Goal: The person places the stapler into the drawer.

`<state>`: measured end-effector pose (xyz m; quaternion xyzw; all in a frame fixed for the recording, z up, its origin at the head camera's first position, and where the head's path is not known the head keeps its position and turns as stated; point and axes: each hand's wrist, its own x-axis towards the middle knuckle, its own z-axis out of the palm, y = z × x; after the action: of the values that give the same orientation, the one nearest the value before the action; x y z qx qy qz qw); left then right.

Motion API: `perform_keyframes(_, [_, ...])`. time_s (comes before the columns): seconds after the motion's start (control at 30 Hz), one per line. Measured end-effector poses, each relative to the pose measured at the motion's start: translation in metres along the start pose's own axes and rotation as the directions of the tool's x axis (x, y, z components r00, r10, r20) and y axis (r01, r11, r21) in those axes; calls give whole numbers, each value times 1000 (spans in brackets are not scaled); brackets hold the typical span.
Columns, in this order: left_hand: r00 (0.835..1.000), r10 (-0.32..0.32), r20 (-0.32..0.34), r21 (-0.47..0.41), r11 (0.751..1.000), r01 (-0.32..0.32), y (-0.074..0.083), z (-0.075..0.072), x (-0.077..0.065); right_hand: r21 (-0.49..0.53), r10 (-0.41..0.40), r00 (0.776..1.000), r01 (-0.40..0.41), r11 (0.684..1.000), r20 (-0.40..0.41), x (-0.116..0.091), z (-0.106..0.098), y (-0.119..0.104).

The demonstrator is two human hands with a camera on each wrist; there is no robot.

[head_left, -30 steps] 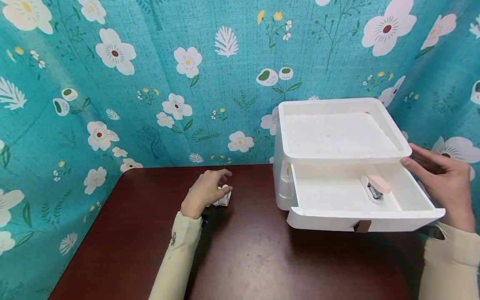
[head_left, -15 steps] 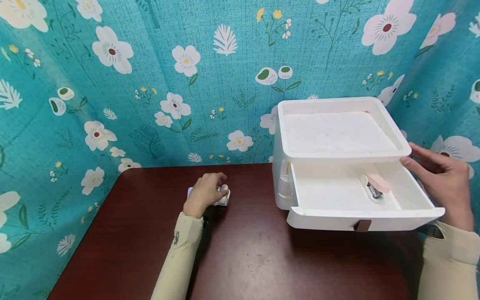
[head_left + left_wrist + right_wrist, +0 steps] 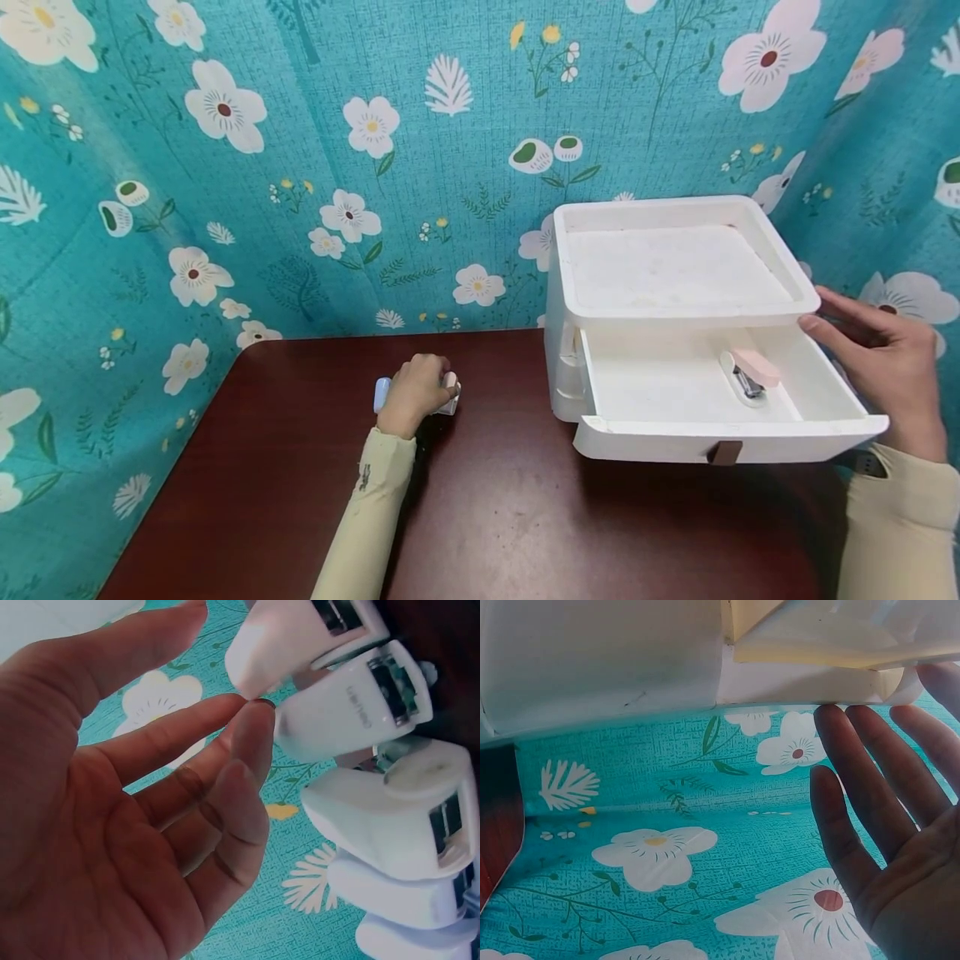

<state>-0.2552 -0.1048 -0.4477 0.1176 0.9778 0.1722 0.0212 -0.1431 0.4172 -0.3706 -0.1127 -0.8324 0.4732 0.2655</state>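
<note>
A row of several small staplers stands on the table under my left hand (image 3: pixel 416 387), which hides most of them in the head view. A blue stapler (image 3: pixel 382 394) shows left of the hand and a pale pink stapler (image 3: pixel 450 383) at its thumb side. In the left wrist view the fingers bend loosely, thumb apart, fingertips right at a white stapler (image 3: pixel 349 709). My right hand (image 3: pixel 896 358) touches the right side of a white drawer unit (image 3: pixel 690 317) with extended fingers. A pink and white stapler (image 3: pixel 753 371) lies in its pulled-out drawer (image 3: pixel 660 379).
The dark red table (image 3: pixel 510 500) carries the drawer unit at the right. A raised rim surrounds the unit's top tray (image 3: pixel 675 267). The drawer front has a brown pull tab (image 3: pixel 725 452) and juts toward me. A flowered teal curtain (image 3: pixel 420 192) hangs behind the table.
My left hand has come down and slightly right onto the row of staplers, uncovering the blue stapler at the left. The right hand, drawer and stapler inside stay as they were.
</note>
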Motion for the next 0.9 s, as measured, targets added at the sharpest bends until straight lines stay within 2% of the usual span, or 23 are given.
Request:
perform_keyframes(0.27, [999,40,-4,30,999,-40,4,8,-1,4,6,1000,-6,1000,-4,1,0,-1])
perform_keyframes(0.47, [996,79,-37,64,995,-77,10,12,-3,-1,-7,1000,7,1000,-5,3,0,-5])
perform_keyframes(0.67, [997,71,-34,58,996,-69,11,16,-4,-5,-5,1000,5,1000,-6,2,1,-5])
perform_keyframes(0.9, [994,95,-49,73,993,-91,10,19,-3,-1,9,1000,-9,1000,-7,1,0,-2])
